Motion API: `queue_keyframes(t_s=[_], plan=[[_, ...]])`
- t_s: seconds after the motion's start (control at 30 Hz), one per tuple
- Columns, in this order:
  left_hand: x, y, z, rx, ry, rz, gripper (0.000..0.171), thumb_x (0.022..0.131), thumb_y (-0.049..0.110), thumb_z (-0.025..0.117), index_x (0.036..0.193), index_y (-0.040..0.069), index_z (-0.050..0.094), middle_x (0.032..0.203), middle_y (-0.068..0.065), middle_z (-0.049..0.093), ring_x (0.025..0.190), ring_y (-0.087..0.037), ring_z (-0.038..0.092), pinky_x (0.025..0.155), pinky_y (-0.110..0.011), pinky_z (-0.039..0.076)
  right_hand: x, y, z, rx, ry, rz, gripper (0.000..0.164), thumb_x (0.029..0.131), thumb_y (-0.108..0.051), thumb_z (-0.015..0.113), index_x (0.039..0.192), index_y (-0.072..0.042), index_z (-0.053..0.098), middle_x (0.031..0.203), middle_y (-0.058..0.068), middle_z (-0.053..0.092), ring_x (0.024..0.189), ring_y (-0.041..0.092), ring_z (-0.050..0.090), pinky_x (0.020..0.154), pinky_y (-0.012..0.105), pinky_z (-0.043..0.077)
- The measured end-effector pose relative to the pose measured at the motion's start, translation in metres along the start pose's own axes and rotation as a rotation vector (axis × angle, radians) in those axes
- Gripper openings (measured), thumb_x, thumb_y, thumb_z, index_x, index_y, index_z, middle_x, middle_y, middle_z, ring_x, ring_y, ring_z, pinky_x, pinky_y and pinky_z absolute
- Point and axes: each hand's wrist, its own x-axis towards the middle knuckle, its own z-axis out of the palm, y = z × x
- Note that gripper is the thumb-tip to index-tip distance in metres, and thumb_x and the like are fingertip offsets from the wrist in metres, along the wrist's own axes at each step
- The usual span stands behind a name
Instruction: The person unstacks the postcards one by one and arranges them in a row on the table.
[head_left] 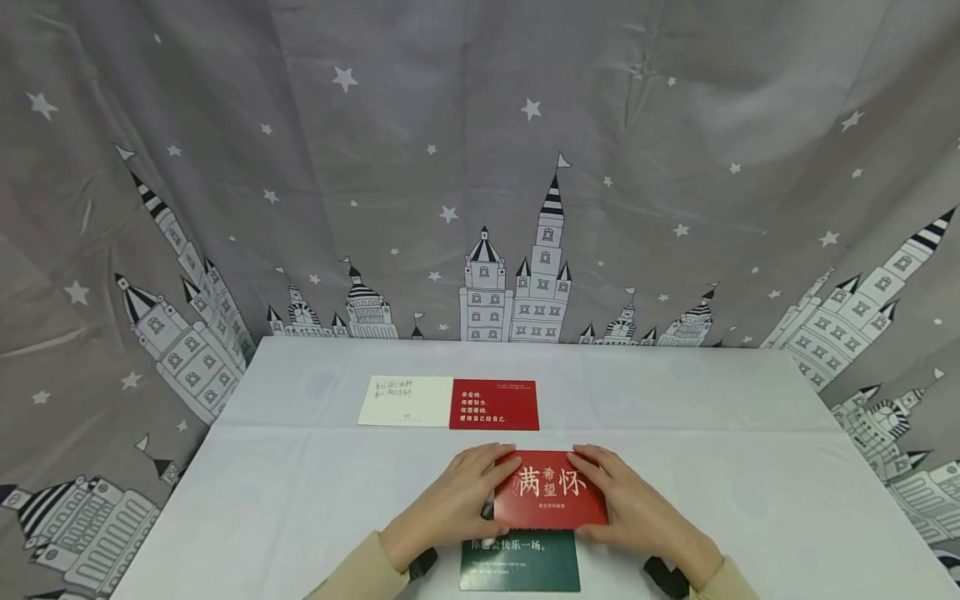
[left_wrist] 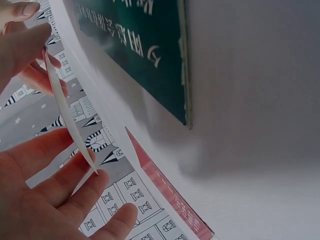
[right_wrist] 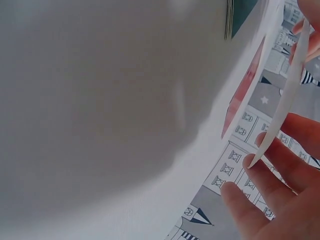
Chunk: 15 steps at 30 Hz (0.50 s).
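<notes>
A red card (head_left: 551, 510) with white Chinese characters is held up between both hands, raised above the table. My left hand (head_left: 453, 500) grips its left edge, thumb at the near corner and fingers at the far one. On the right edge, my right hand (head_left: 637, 508) holds it the same way. Both wrist views catch the card nearly edge-on, slightly bowed, as a pale strip (left_wrist: 70, 117). Below it lies a stack of cards with a green card (head_left: 519, 571) on top, its far part hidden by the red card and left hand.
Farther back on the white table (head_left: 712, 433), a cream card (head_left: 405, 402) with handwriting lies left of another red card (head_left: 495, 407), their edges meeting. Behind the table hangs a grey curtain (head_left: 450, 108) printed with castles and stars.
</notes>
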Motion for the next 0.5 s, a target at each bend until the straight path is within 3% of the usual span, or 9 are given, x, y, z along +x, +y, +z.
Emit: queue_keyframes(t_s=[0.5], plan=[[0.019, -0.006, 0.000, 0.077, -0.019, 0.013, 0.082, 0.077, 0.040, 0.078, 0.143, 0.008, 0.044, 0.147, -0.009, 0.038, 0.134, -0.025, 0.034, 0.110, -0.046, 0.028, 0.008, 0.014, -0.005, -0.054, 0.041, -0.055, 0.083, 0.072, -0.033, 0.081, 0.139, 0.000, 0.046, 0.140, 0.015, 0.042, 0.127, 0.034, 0.042, 0.097, 0.048, 0.045]])
